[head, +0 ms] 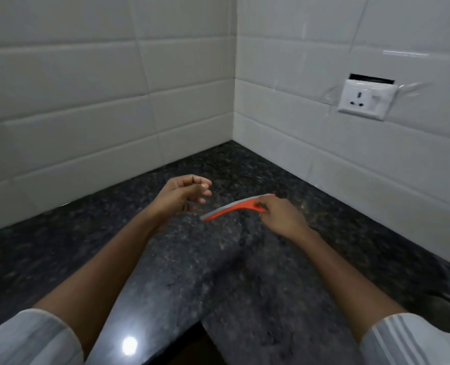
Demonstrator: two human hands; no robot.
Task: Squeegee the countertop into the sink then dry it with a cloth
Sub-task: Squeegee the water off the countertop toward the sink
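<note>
Two hands are out over the counter (pixel 245 272), and only one has work in it. Our right hand (pixel 281 217) is closed on the squeegee (pixel 234 208), fingers pinching its orange handle at the right end, so the grey blade runs leftward and slightly nearer to us. The squeegee sits mid-counter, near the far corner where the two tiled walls (pixel 113 114) meet; whether the blade edge is touching the stone or just above it, we cannot tell. Our left hand (pixel 184 193) hangs just left of the blade tip, fingers loosely curled, holding nothing and apart from the squeegee. A socket (pixel 364 100) sits on the right wall, well clear of the work.

We judge this to be the squeegee step, early on: the tool is in hand at the far end of the counter, and no cloth is in view. The sink is not in view either, so we cannot say which way the water must go.

The next move, as we read it, calls for pressing the blade flat to the stone, tilting it so the rubber edge leads, and drawing it in one steady stroke towards the sink. The left hand should stay out of the path.
</note>
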